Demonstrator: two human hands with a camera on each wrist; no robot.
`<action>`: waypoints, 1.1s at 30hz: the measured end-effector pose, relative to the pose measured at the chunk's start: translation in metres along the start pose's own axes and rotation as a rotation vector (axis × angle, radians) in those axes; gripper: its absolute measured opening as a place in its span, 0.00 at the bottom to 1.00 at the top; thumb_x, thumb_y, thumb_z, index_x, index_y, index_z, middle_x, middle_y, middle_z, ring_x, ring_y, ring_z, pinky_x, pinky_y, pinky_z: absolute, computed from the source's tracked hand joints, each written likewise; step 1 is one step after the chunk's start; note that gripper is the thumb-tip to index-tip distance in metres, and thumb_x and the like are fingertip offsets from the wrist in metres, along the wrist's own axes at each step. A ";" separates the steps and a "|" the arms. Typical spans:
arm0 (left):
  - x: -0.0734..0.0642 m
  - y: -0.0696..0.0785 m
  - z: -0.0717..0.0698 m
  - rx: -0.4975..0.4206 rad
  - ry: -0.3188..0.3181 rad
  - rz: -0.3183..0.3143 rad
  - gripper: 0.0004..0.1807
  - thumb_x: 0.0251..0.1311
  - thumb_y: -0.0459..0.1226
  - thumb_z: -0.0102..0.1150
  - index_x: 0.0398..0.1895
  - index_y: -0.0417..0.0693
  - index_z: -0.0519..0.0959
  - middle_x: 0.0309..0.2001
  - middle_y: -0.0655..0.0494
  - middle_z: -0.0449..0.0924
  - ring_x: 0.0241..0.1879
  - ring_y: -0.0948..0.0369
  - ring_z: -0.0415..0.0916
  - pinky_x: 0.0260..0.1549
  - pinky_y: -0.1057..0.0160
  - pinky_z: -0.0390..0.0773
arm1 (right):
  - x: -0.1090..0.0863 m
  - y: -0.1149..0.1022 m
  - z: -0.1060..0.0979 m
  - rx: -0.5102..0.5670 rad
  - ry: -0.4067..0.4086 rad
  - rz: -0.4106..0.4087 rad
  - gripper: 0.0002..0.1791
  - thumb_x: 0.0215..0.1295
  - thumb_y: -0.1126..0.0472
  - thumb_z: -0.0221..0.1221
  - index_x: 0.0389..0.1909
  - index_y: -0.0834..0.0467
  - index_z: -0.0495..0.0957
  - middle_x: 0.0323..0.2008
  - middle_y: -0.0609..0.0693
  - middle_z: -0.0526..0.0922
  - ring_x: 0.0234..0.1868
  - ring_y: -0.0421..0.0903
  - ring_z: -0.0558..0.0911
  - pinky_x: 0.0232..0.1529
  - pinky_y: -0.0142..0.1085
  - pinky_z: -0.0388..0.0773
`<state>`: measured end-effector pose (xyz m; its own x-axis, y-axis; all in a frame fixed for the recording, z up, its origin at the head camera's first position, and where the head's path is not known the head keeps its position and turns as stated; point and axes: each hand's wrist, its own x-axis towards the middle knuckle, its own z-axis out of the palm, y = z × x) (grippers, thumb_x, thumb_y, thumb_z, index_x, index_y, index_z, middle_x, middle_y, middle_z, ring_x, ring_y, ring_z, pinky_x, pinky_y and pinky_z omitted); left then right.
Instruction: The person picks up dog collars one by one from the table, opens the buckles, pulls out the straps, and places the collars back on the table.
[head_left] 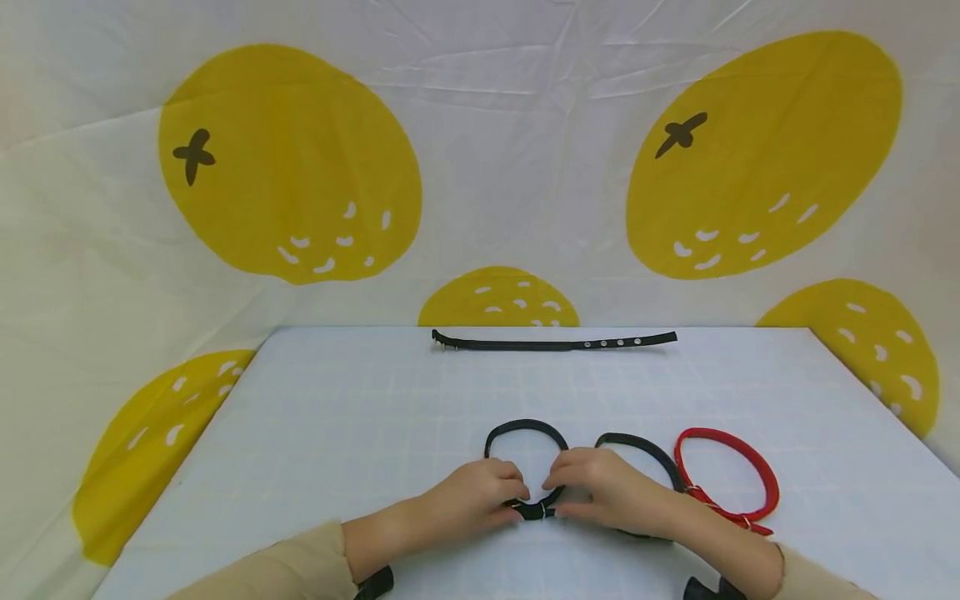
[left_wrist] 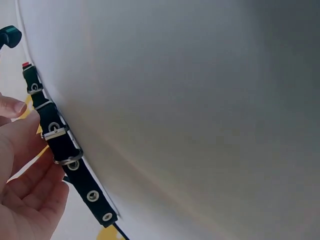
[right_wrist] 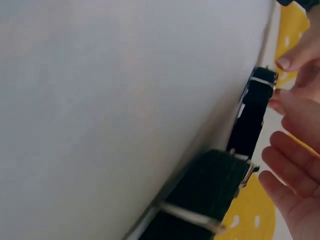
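Note:
A black collar [head_left: 525, 425], buckled into a loop, rests on the table between the two hands. Its buckle side [head_left: 537, 510] faces the person, and metal eyelets line the strap [left_wrist: 82, 177] in the left wrist view. My left hand [head_left: 480, 496] is at the loop's left, its thumb and fingertips right at the band, with the lower fingers [left_wrist: 47, 192] loosely bent. From the right, my right hand [head_left: 607, 487] reaches the band with its fingertips; its fingers [right_wrist: 290, 160] are relaxed and slightly spread in the right wrist view.
Close by on the right, partly behind my right arm, lies a second black looped collar [head_left: 645, 446]. Touching it is a red looped collar [head_left: 768, 475]. A black strap with eyelets [head_left: 525, 344] stretches straight along the back of the white table [head_left: 337, 400]. A yellow-patterned cloth [head_left: 525, 167] hangs behind.

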<state>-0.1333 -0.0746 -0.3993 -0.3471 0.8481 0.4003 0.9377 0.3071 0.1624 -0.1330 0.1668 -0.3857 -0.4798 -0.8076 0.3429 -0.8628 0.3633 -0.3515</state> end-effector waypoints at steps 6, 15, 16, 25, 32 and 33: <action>0.005 0.002 0.002 0.005 -0.056 -0.006 0.08 0.53 0.39 0.66 0.35 0.49 0.82 0.35 0.61 0.77 0.35 0.69 0.73 0.39 0.79 0.70 | 0.006 -0.007 0.007 -0.121 -0.021 -0.087 0.12 0.46 0.62 0.70 0.34 0.55 0.82 0.33 0.41 0.77 0.35 0.33 0.76 0.37 0.21 0.72; 0.012 0.004 0.002 -0.019 -0.154 -0.095 0.06 0.51 0.40 0.68 0.31 0.50 0.82 0.29 0.65 0.75 0.29 0.74 0.68 0.29 0.82 0.66 | 0.014 -0.008 0.014 -0.282 -0.033 -0.115 0.11 0.41 0.64 0.70 0.27 0.52 0.79 0.26 0.39 0.73 0.27 0.33 0.71 0.28 0.20 0.68; 0.012 0.004 0.002 -0.029 -0.162 -0.105 0.06 0.50 0.39 0.68 0.31 0.50 0.82 0.29 0.65 0.75 0.28 0.75 0.67 0.29 0.83 0.65 | 0.015 -0.008 0.014 -0.292 -0.037 -0.116 0.11 0.41 0.64 0.70 0.27 0.52 0.79 0.25 0.38 0.72 0.27 0.33 0.71 0.27 0.20 0.67; 0.011 0.002 0.000 -0.053 -0.151 -0.114 0.05 0.52 0.39 0.66 0.32 0.51 0.81 0.28 0.66 0.75 0.29 0.76 0.67 0.30 0.83 0.65 | 0.016 -0.009 0.010 -0.278 -0.023 -0.140 0.11 0.42 0.65 0.70 0.27 0.53 0.80 0.25 0.39 0.73 0.27 0.33 0.72 0.28 0.20 0.69; 0.008 0.002 -0.009 -0.034 -0.010 -0.109 0.05 0.56 0.37 0.63 0.35 0.49 0.81 0.31 0.63 0.76 0.31 0.71 0.70 0.32 0.79 0.68 | 0.017 -0.009 -0.007 -0.219 0.029 -0.151 0.15 0.43 0.68 0.71 0.34 0.54 0.81 0.32 0.41 0.77 0.33 0.34 0.75 0.36 0.20 0.72; 0.008 0.002 -0.011 -0.051 0.000 -0.120 0.05 0.57 0.37 0.63 0.36 0.49 0.80 0.31 0.63 0.76 0.32 0.71 0.70 0.33 0.79 0.68 | 0.017 -0.010 -0.010 -0.211 0.037 -0.153 0.16 0.43 0.68 0.71 0.35 0.55 0.81 0.33 0.41 0.77 0.34 0.34 0.75 0.37 0.20 0.73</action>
<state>-0.1342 -0.0719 -0.3856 -0.4568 0.8064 0.3756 0.8875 0.3842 0.2545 -0.1346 0.1544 -0.3673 -0.3433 -0.8444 0.4113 -0.9381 0.3301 -0.1052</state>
